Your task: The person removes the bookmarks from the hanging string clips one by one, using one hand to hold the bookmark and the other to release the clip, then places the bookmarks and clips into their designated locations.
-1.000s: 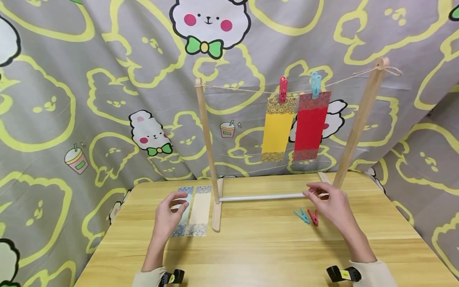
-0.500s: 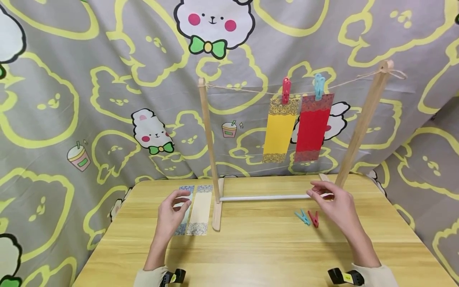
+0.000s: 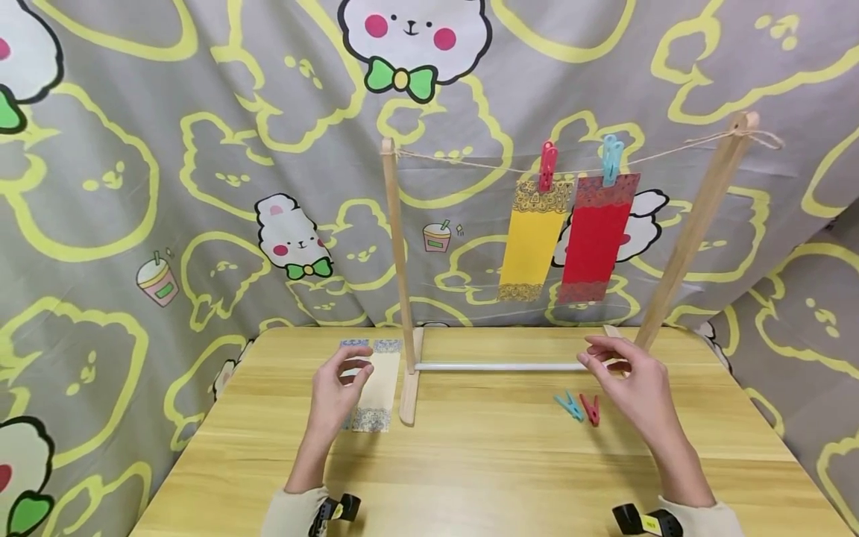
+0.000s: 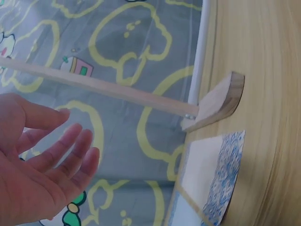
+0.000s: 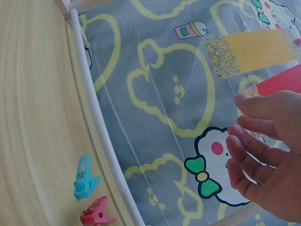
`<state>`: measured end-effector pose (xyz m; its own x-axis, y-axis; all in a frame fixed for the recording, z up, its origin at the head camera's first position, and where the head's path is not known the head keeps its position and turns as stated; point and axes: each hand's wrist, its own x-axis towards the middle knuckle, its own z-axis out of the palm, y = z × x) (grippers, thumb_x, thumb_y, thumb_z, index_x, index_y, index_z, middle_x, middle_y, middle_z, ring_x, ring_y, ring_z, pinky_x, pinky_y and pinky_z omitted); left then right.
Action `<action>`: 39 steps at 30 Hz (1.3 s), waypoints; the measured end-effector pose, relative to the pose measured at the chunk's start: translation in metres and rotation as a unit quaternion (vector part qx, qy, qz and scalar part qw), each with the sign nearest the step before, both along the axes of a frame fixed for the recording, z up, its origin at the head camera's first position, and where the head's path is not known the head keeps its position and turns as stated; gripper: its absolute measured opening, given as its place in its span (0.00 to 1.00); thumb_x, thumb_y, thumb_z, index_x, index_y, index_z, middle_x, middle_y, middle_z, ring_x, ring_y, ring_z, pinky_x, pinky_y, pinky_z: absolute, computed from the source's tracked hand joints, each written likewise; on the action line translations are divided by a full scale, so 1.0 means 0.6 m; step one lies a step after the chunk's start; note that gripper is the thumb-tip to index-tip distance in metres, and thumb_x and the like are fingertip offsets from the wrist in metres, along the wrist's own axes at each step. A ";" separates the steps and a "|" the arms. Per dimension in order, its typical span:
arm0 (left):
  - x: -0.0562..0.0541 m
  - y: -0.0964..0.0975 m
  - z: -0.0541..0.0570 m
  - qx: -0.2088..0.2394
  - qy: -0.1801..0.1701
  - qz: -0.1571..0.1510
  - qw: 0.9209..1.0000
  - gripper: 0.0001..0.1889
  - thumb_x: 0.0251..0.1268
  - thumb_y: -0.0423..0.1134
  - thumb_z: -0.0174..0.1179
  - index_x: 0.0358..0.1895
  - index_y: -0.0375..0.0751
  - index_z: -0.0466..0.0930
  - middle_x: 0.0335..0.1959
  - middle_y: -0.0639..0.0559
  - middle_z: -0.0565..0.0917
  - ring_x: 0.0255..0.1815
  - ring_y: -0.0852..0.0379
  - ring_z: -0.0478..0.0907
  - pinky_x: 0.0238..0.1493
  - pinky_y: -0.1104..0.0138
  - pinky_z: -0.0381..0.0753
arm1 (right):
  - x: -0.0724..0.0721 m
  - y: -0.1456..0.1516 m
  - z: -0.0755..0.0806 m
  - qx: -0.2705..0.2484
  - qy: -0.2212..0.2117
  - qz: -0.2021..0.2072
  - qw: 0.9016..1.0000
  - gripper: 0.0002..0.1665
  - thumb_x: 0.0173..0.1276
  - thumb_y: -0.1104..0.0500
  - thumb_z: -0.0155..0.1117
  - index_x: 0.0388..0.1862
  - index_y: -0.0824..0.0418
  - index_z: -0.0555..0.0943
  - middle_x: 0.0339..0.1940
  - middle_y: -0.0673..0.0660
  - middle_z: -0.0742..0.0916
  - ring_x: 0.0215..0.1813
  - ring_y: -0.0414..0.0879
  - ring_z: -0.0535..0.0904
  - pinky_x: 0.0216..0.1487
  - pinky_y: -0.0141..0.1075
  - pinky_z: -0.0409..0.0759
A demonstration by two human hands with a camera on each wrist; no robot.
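My left hand (image 3: 338,388) is held above two patterned paper strips on the table, fingers loosely bent and nothing between them. The cream strip (image 3: 377,377) shows beside it; the blue-edged strip (image 3: 354,342) is mostly hidden behind the hand. On the right, my right hand (image 3: 631,377) hovers near the rack's right post, also relaxed and holding nothing. A blue clothespin (image 3: 570,406) and a red clothespin (image 3: 590,410) lie on the table to its left. From the string hang a yellow strip (image 3: 533,242) under a red clothespin (image 3: 547,165) and a red strip (image 3: 597,242) under a blue clothespin (image 3: 611,160).
A wooden rack has a left post (image 3: 399,261), a taller-looking right post (image 3: 694,231) and a white crossbar (image 3: 499,366) low between them. Its string (image 3: 463,161) spans the tops. A printed curtain (image 3: 221,186) stands behind the wooden table (image 3: 470,462).
The left hand has shifted slightly right, now overlapping more of the blue-edged strip. The head view has drifted a little, moving the rack rightward in it. Strips and clothespins stay put.
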<state>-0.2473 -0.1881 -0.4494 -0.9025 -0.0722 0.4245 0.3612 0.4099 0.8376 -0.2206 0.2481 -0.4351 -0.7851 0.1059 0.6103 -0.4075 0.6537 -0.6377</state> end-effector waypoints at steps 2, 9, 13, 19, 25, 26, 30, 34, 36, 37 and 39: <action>-0.001 0.007 -0.003 0.003 0.005 -0.003 1.000 0.14 0.61 0.20 0.67 0.48 0.34 0.85 0.47 0.40 0.87 0.45 0.43 0.87 0.41 0.63 0.88 | -0.001 -0.002 0.001 -0.001 0.005 -0.002 1.000 0.17 0.61 0.65 0.79 0.50 0.61 0.88 0.34 0.52 0.88 0.37 0.27 0.79 0.41 0.18 0.78; -0.001 0.029 0.000 0.019 -0.007 -0.019 1.000 0.14 0.62 0.20 0.67 0.49 0.35 0.85 0.48 0.44 0.87 0.46 0.45 0.86 0.42 0.64 0.87 | -0.008 -0.004 0.003 -0.012 0.019 0.002 1.000 0.17 0.61 0.66 0.78 0.49 0.59 0.88 0.35 0.51 0.88 0.37 0.28 0.80 0.39 0.19 0.80; -0.002 0.041 0.001 0.022 -0.007 -0.041 0.999 0.14 0.63 0.22 0.67 0.50 0.35 0.85 0.49 0.44 0.87 0.47 0.45 0.86 0.43 0.61 0.87 | -0.010 -0.001 0.002 -0.007 0.040 0.003 0.999 0.17 0.59 0.68 0.78 0.48 0.60 0.88 0.35 0.50 0.88 0.37 0.27 0.80 0.39 0.17 0.78; -0.004 0.056 0.010 0.023 0.013 -0.047 0.999 0.14 0.63 0.23 0.68 0.50 0.37 0.85 0.48 0.43 0.87 0.46 0.46 0.87 0.45 0.58 0.87 | -0.017 -0.001 0.007 0.003 0.074 0.008 0.997 0.18 0.58 0.69 0.78 0.49 0.62 0.88 0.36 0.52 0.88 0.39 0.32 0.80 0.43 0.19 0.76; -0.009 0.077 0.017 0.044 0.017 -0.064 0.997 0.14 0.64 0.22 0.67 0.51 0.34 0.84 0.48 0.40 0.87 0.47 0.45 0.86 0.49 0.57 0.87 | -0.021 -0.005 0.014 0.011 0.089 0.022 0.996 0.20 0.57 0.70 0.78 0.50 0.63 0.88 0.37 0.53 0.88 0.40 0.43 0.81 0.44 0.20 0.76; -0.010 0.082 0.017 0.049 0.017 -0.069 0.996 0.14 0.64 0.22 0.67 0.52 0.33 0.84 0.48 0.39 0.87 0.47 0.45 0.86 0.49 0.58 0.87 | -0.021 -0.006 0.016 0.013 0.091 0.025 0.995 0.20 0.57 0.70 0.78 0.50 0.63 0.88 0.37 0.54 0.88 0.40 0.43 0.81 0.44 0.20 0.76; -0.014 0.101 0.020 0.068 0.027 -0.094 0.993 0.13 0.65 0.22 0.66 0.52 0.33 0.83 0.48 0.39 0.86 0.48 0.43 0.86 0.50 0.58 0.87 | -0.025 -0.010 0.026 0.019 0.097 0.035 0.994 0.21 0.57 0.70 0.78 0.50 0.63 0.88 0.40 0.55 0.88 0.41 0.45 0.81 0.45 0.21 0.76; -0.016 0.116 0.025 0.083 0.036 -0.110 0.990 0.14 0.65 0.23 0.66 0.52 0.34 0.83 0.49 0.43 0.86 0.49 0.43 0.85 0.51 0.55 0.86 | -0.032 -0.015 0.032 0.028 0.098 0.044 0.994 0.22 0.56 0.70 0.79 0.51 0.62 0.88 0.42 0.55 0.88 0.43 0.46 0.82 0.48 0.22 0.77; -0.019 0.126 0.027 0.090 0.038 -0.115 0.989 0.14 0.65 0.22 0.66 0.52 0.33 0.83 0.49 0.43 0.86 0.49 0.41 0.85 0.52 0.53 0.86 | -0.033 -0.015 0.032 0.032 0.100 0.046 0.993 0.23 0.56 0.71 0.79 0.52 0.62 0.88 0.43 0.55 0.88 0.43 0.47 0.82 0.48 0.22 0.77; -0.020 0.132 0.029 0.092 0.038 -0.117 0.988 0.14 0.65 0.22 0.66 0.52 0.32 0.83 0.49 0.41 0.86 0.50 0.40 0.85 0.52 0.52 0.86 | -0.032 -0.014 0.032 0.033 0.101 0.046 0.993 0.23 0.56 0.71 0.79 0.52 0.62 0.88 0.43 0.55 0.88 0.43 0.47 0.82 0.48 0.22 0.77; -0.023 0.146 0.034 0.096 0.038 -0.118 0.988 0.14 0.64 0.20 0.65 0.52 0.27 0.81 0.49 0.38 0.86 0.50 0.35 0.84 0.52 0.49 0.85 | -0.030 -0.011 0.032 0.034 0.103 0.044 0.993 0.22 0.56 0.70 0.79 0.52 0.62 0.88 0.44 0.55 0.89 0.43 0.48 0.82 0.49 0.21 0.77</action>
